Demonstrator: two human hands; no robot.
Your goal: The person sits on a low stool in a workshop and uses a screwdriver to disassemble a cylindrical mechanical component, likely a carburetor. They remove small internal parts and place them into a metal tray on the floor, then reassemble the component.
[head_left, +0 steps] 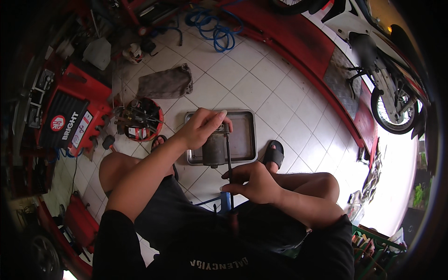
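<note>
A grey metal cylinder (pixel 213 150), perhaps a motor body, is held over the shallow metal tray (pixel 255 140) on the floor. My left hand (pixel 204 129) is closed around its far end. Against that end sits the silver, socket-like tip of a socket wrench (pixel 229 156) with a long dark shaft. The shaft runs back toward my lap, where a blurred reddish part shows. My right hand (pixel 256 183) is loosely curled about the shaft, thumb and fingers on it. A blue block-like object (pixel 226 201) lies close below that hand.
To the left, a red round container (pixel 161 122) full of tools stands beside a red machine (pixel 70 112). A grey cloth (pixel 165 82) lies on the tiles, with a coiled blue hose (pixel 219 35) beyond. A motorcycle (pixel 387 88) rests by a red lift platform (pixel 298 42) at right.
</note>
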